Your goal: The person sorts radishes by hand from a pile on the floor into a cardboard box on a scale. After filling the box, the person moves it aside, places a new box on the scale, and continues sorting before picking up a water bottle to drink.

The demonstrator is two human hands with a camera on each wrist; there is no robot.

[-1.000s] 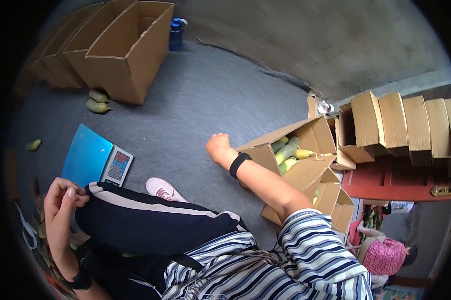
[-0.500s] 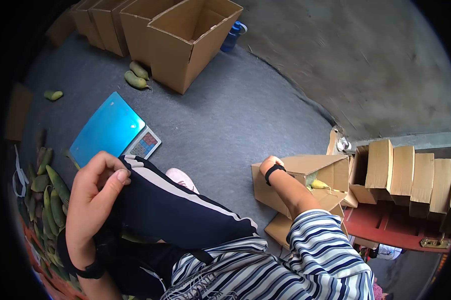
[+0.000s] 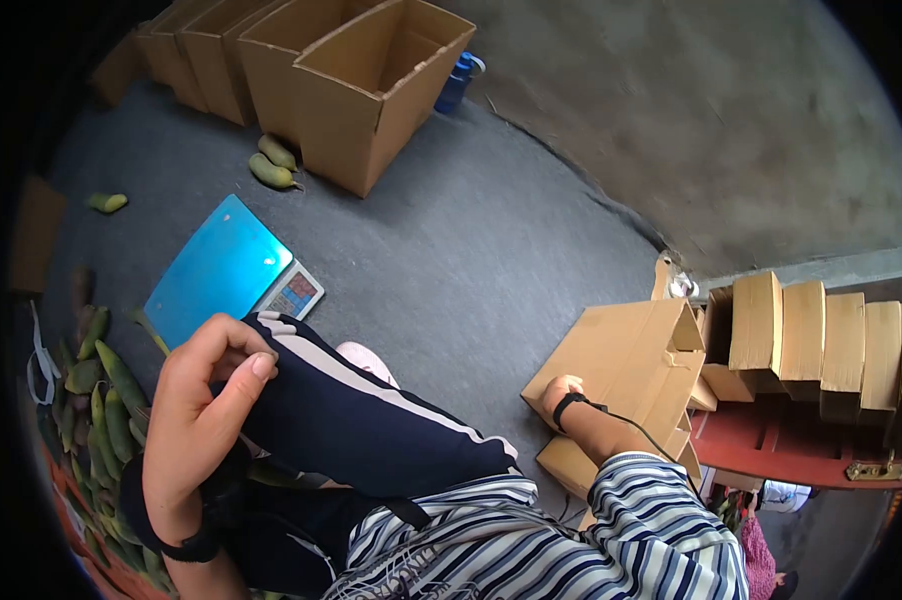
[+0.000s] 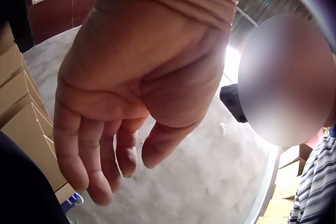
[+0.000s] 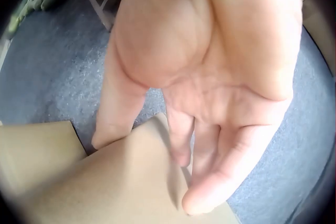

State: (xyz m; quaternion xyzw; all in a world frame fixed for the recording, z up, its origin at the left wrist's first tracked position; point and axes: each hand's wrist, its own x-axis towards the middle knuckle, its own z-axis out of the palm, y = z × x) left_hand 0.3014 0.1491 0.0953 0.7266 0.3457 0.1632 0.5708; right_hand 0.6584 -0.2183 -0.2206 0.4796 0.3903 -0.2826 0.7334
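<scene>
My right hand [image 3: 554, 389] lies on the near corner of a brown cardboard box [image 3: 626, 355] on the grey floor to my right. The box's top flaps are folded down. In the right wrist view the right hand [image 5: 210, 77] has straight fingers touching a flap's corner [image 5: 121, 176]. My left hand [image 3: 206, 400] rests by my knee on dark trousers with a pale stripe [image 3: 371, 420]. Its fingers hang loosely curled and hold nothing, as the left wrist view [image 4: 131, 92] confirms.
A blue scale [image 3: 221, 265] lies on the floor ahead. Several open cartons [image 3: 371, 90] stand at the back, with green fruits [image 3: 271, 165] beside them and a blue bottle [image 3: 458, 80] behind. More green fruit [image 3: 101, 390] is piled at left. Flat cartons [image 3: 811, 335] are stacked at right.
The box showed green fruit inside before; its flaps now lie folded over. My right hand came from the box's far edge to its near corner. My left hand stayed at the knee.
</scene>
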